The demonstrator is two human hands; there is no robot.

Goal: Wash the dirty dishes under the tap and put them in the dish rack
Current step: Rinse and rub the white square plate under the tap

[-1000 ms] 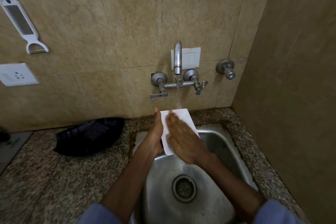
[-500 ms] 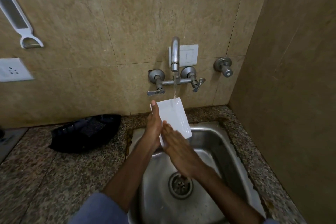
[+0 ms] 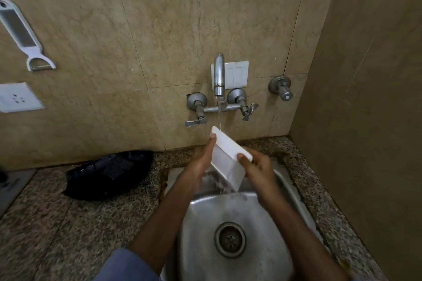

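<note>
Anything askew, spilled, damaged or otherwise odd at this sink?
Nothing serious. The white dish is tilted on purpose under the tap, water running off into the sink. Brownish staining lines the counter edge left of the sink.

A home kitchen corner: steel sink [image 3: 233, 212], wall tap [image 3: 218, 75], granite counter [image 3: 68, 223], hanging peeler [image 3: 22, 36].

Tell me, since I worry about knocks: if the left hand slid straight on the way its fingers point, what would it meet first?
Probably the tap's left lever. The left hand, holding the white dish, points up and away toward the wall; the lever lies just beyond the fingertips, though depth is unclear.
</note>
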